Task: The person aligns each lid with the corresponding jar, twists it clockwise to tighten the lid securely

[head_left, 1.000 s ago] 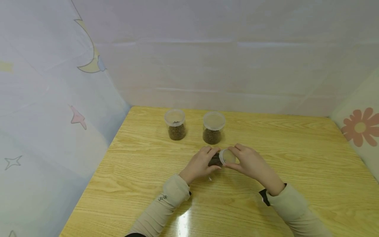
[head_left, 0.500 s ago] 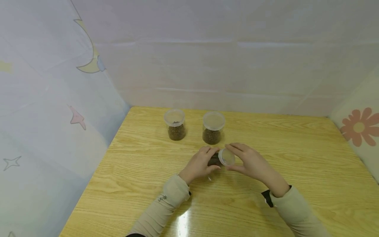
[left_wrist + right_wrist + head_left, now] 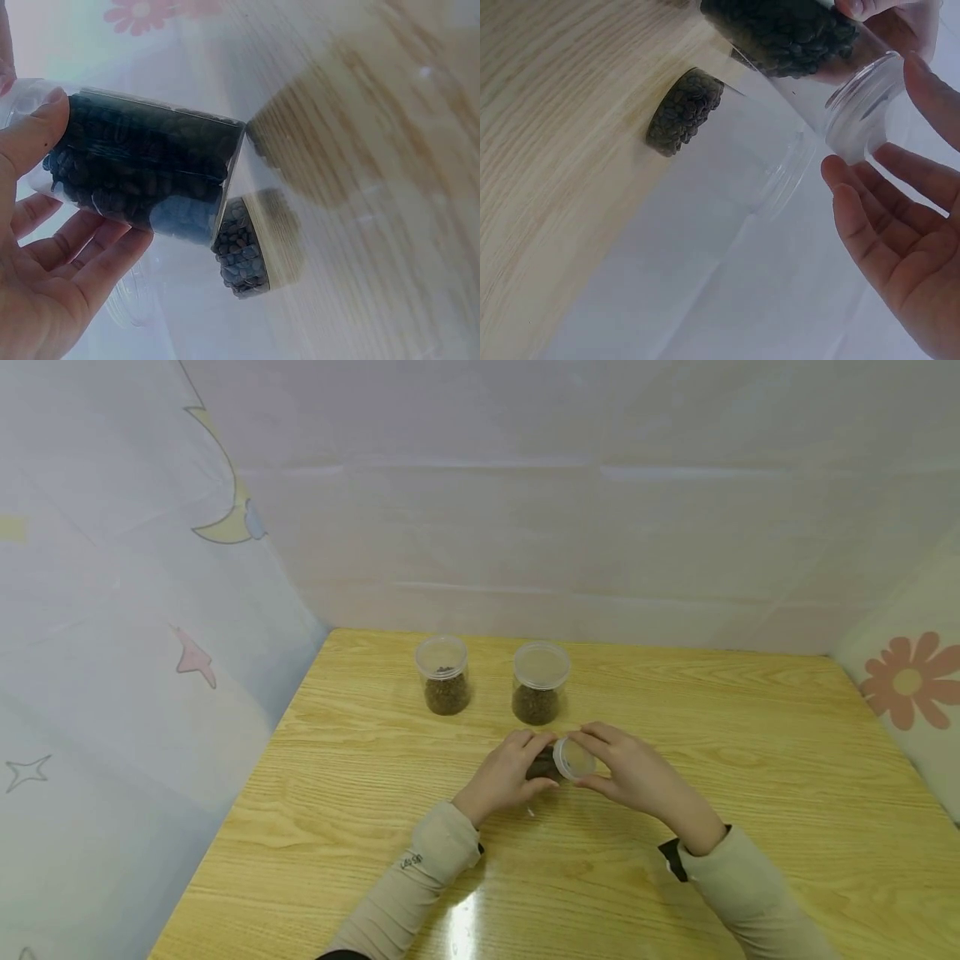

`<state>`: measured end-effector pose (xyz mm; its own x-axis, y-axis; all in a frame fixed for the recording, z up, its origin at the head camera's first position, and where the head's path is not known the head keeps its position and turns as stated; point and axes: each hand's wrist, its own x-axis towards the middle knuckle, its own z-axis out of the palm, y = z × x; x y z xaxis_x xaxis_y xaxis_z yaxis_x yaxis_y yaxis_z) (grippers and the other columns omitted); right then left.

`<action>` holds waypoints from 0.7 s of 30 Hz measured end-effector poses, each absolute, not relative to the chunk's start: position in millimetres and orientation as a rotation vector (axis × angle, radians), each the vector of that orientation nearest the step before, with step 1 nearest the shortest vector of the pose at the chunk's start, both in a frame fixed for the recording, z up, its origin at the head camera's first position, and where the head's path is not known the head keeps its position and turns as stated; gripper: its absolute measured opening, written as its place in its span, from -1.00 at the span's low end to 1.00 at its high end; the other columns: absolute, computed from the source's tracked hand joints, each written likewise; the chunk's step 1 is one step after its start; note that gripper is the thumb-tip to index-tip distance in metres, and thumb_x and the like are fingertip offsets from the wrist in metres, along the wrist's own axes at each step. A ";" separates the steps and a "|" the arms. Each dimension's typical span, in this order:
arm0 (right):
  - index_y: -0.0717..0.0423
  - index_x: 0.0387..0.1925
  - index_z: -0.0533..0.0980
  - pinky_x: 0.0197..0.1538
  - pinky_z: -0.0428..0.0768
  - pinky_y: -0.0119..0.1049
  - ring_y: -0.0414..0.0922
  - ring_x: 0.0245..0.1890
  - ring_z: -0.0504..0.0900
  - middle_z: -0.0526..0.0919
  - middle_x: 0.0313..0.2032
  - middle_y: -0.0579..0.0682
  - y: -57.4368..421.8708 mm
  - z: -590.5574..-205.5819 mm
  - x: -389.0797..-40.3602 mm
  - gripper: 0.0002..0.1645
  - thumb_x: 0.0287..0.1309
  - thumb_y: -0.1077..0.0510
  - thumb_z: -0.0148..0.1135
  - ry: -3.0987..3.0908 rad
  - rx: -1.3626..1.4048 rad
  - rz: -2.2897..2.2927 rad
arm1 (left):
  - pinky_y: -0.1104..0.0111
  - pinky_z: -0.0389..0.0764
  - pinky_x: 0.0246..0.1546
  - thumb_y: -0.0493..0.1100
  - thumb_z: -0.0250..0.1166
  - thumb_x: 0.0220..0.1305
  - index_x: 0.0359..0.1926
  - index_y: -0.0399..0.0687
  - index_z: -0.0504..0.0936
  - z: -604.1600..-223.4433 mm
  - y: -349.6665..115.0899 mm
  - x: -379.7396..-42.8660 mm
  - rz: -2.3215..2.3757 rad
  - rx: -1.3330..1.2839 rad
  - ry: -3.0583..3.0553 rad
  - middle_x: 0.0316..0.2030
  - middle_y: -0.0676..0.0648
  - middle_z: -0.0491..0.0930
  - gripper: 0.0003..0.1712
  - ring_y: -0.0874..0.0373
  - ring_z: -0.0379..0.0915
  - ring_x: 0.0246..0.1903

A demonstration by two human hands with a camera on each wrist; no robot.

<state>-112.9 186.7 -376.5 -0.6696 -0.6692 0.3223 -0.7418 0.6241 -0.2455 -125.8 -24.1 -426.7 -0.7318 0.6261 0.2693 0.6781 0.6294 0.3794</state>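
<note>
My left hand (image 3: pixel 501 779) grips a clear plastic jar (image 3: pixel 142 157) filled with dark, seed-like pieces, fingers and thumb round its body. The jar is tilted, its lid end towards my right hand (image 3: pixel 637 775). That hand holds the clear screw lid (image 3: pixel 866 105) between thumb and fingers, and the lid sits on the jar mouth. In the right wrist view the index fingertip meets the lid's lower edge, while the other fingers are loosely bent below it. The pieces lie along the jar's lower side, with space near the lid.
Two similar lidded jars stand upright behind my hands: one jar (image 3: pixel 447 677) at the left, another jar (image 3: pixel 538 685) just beyond the held one. Both contain dark pieces. The wooden table (image 3: pixel 750 735) ends at a pale hanging sheet (image 3: pixel 525 543) at the back.
Half a second ago my right fingers were spread a little away from the lid; now they close round it again. My left hand and the jar have stayed nearly still.
</note>
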 end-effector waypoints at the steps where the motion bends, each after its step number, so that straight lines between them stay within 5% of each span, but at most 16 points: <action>1: 0.34 0.00 0.48 -0.26 0.61 -0.15 0.05 -0.23 0.60 0.54 -0.12 0.19 186.3 -377.0 -113.0 -0.30 -0.23 0.13 0.50 -2.646 1.156 0.537 | 0.36 0.49 -0.08 0.01 0.38 0.05 0.16 -0.14 0.37 -426.5 -24.1 -125.7 -0.707 -1.099 -2.733 -0.11 -0.07 0.47 -0.31 0.11 0.41 -0.10; 21: 0.44 -0.17 0.51 -0.41 0.59 -0.15 0.05 -0.44 0.59 0.58 -0.30 0.26 170.4 -376.1 -106.1 -0.43 0.00 -0.02 0.35 -2.796 0.832 0.507 | 0.36 0.50 -0.08 0.03 0.35 0.07 0.18 -0.10 0.33 -425.6 -21.5 -122.7 -0.636 -1.067 -2.748 -0.09 -0.07 0.45 -0.31 0.09 0.38 -0.06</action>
